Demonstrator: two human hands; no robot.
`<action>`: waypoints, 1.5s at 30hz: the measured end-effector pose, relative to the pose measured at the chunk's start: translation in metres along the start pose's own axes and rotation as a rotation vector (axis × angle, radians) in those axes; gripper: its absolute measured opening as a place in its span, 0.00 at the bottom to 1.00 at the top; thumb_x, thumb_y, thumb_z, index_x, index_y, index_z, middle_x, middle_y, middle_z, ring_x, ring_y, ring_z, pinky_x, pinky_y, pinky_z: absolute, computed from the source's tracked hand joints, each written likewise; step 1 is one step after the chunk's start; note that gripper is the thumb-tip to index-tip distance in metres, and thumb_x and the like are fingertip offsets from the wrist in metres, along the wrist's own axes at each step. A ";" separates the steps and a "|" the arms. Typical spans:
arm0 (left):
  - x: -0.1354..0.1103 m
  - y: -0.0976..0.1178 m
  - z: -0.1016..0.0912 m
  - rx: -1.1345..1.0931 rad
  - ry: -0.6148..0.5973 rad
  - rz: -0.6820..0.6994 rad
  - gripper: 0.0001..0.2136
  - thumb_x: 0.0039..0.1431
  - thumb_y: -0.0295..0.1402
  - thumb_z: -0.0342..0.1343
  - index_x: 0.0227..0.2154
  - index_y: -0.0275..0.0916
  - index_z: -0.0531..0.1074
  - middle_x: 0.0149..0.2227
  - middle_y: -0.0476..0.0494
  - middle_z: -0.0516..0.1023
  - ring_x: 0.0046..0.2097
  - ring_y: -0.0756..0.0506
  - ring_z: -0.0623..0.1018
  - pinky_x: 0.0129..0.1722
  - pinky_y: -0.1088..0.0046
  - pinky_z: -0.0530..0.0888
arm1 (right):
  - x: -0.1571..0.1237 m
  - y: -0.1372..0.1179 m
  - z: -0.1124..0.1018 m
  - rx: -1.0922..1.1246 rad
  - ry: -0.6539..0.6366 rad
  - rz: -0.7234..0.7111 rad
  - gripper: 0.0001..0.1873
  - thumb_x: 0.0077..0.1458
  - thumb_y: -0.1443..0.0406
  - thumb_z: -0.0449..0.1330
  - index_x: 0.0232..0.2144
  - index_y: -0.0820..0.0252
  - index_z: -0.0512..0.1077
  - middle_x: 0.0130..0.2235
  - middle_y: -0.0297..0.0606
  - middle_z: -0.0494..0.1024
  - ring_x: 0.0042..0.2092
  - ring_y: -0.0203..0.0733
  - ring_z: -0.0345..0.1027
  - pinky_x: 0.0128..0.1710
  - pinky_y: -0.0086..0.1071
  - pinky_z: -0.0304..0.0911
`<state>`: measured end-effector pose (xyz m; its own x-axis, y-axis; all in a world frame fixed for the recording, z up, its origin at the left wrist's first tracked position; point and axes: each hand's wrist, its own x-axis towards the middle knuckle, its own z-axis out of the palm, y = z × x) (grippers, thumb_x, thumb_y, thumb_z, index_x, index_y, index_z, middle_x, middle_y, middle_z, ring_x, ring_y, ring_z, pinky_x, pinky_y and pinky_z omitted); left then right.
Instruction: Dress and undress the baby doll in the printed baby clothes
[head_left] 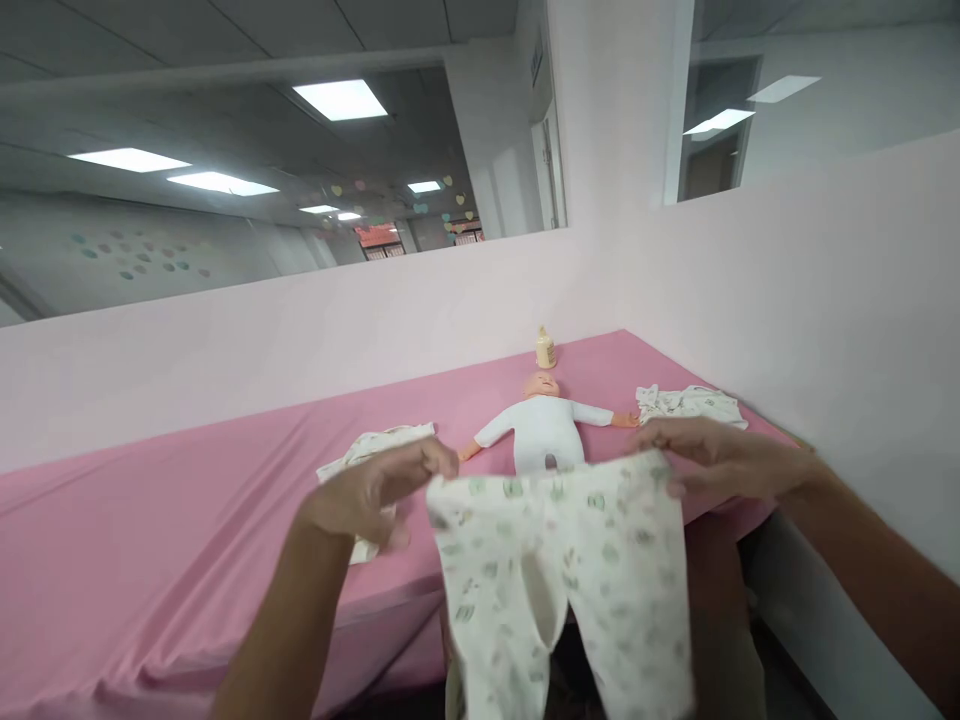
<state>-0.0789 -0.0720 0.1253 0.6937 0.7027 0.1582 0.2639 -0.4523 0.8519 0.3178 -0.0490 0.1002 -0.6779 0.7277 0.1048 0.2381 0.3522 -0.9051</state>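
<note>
At centre foreground, printed baby trousers (559, 575) are held up in the air by the waistband, legs hanging toward 6 o'clock, in front of the table edge.

Left hand (371, 492): closed in a pinch on the waistband's left corner, fingers curled over the cloth.

Right hand (716, 455): fingers closed over the waistband's right corner, palm down; the grip underneath is hidden.

Baby doll (541, 425): laid on its back at 12 o'clock from the trousers, arms spread, dressed in a white top; its lower half is covered by the raised garment.

Feeding bottle (545, 348): upright at 12 o'clock beyond the doll's head, near the pink partition wall (825, 300).

Folded printed garment (690, 402): at 1 o'clock, just beyond the right hand.

Second printed cloth (367, 450): at 10 o'clock, partly behind the left hand.

Pink tablecloth (150, 530): wrinkled, draped over the table.

Risk, as judged: each corner is held only at the fingertips, so a slackened pinch could drop one side and let the trousers fall below the table edge.
</note>
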 end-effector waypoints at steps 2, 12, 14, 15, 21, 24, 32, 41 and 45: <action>0.013 0.033 -0.014 0.107 0.203 -0.082 0.14 0.48 0.41 0.64 0.34 0.38 0.71 0.31 0.42 0.72 0.32 0.45 0.74 0.32 0.66 0.73 | 0.004 -0.024 -0.009 -0.124 0.154 -0.056 0.20 0.45 0.55 0.67 0.40 0.56 0.77 0.42 0.37 0.77 0.46 0.47 0.70 0.49 0.43 0.65; 0.112 0.099 -0.009 0.584 0.561 0.030 0.07 0.56 0.32 0.54 0.33 0.33 0.70 0.23 0.53 0.65 0.26 0.55 0.69 0.30 0.78 0.65 | 0.080 -0.080 -0.030 -0.339 0.765 -0.207 0.11 0.52 0.65 0.58 0.36 0.68 0.72 0.29 0.33 0.71 0.29 0.30 0.62 0.29 0.28 0.60; 0.138 0.093 -0.005 0.604 0.663 -0.059 0.05 0.54 0.26 0.52 0.34 0.33 0.69 0.20 0.55 0.63 0.21 0.55 0.66 0.26 0.79 0.62 | 0.102 -0.079 -0.028 -0.254 0.826 -0.154 0.10 0.49 0.68 0.57 0.36 0.68 0.71 0.29 0.33 0.70 0.28 0.31 0.63 0.27 0.26 0.58; 0.149 0.089 -0.003 0.606 0.700 -0.092 0.06 0.52 0.25 0.52 0.34 0.34 0.69 0.20 0.55 0.64 0.21 0.55 0.66 0.25 0.79 0.61 | 0.111 -0.079 -0.026 -0.218 0.839 -0.134 0.11 0.47 0.68 0.58 0.36 0.67 0.71 0.29 0.34 0.71 0.28 0.32 0.63 0.26 0.26 0.58; 0.177 0.070 0.010 0.291 0.643 -0.081 0.08 0.50 0.26 0.54 0.35 0.37 0.66 0.20 0.54 0.65 0.22 0.53 0.67 0.21 0.78 0.61 | 0.119 -0.076 -0.003 0.077 0.640 -0.139 0.15 0.44 0.69 0.61 0.37 0.63 0.67 0.28 0.35 0.73 0.29 0.38 0.68 0.26 0.30 0.62; 0.176 0.069 0.019 0.196 0.585 0.009 0.07 0.52 0.28 0.54 0.35 0.38 0.66 0.22 0.53 0.67 0.23 0.53 0.68 0.23 0.78 0.63 | 0.111 -0.077 0.004 0.075 0.518 -0.157 0.15 0.42 0.68 0.64 0.36 0.62 0.68 0.31 0.36 0.75 0.33 0.39 0.69 0.29 0.30 0.63; 0.169 0.064 0.032 0.388 0.715 0.192 0.17 0.56 0.37 0.57 0.48 0.39 0.64 0.45 0.40 0.73 0.47 0.45 0.73 0.44 0.69 0.70 | 0.114 -0.073 0.002 -0.008 0.681 -0.177 0.19 0.41 0.71 0.61 0.40 0.63 0.69 0.35 0.37 0.74 0.35 0.39 0.67 0.29 0.29 0.61; 0.135 -0.028 0.093 -0.495 0.331 -0.057 0.34 0.48 0.35 0.67 0.58 0.37 0.61 0.56 0.33 0.70 0.55 0.38 0.72 0.56 0.59 0.68 | 0.105 -0.093 -0.016 0.310 0.687 -0.387 0.18 0.43 0.71 0.60 0.40 0.62 0.68 0.33 0.35 0.73 0.34 0.36 0.67 0.33 0.29 0.63; 0.133 -0.038 0.122 -0.647 0.305 -0.095 0.19 0.53 0.36 0.63 0.46 0.33 0.73 0.45 0.37 0.79 0.49 0.38 0.77 0.53 0.62 0.69 | 0.106 -0.077 -0.026 0.316 0.727 -0.356 0.18 0.44 0.70 0.61 0.40 0.61 0.67 0.33 0.34 0.72 0.33 0.36 0.68 0.32 0.30 0.64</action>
<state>0.0852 -0.0280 0.0527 0.4449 0.8874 0.1210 -0.2014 -0.0326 0.9790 0.2458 0.0170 0.1917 -0.0372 0.8387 0.5434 -0.1815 0.5291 -0.8290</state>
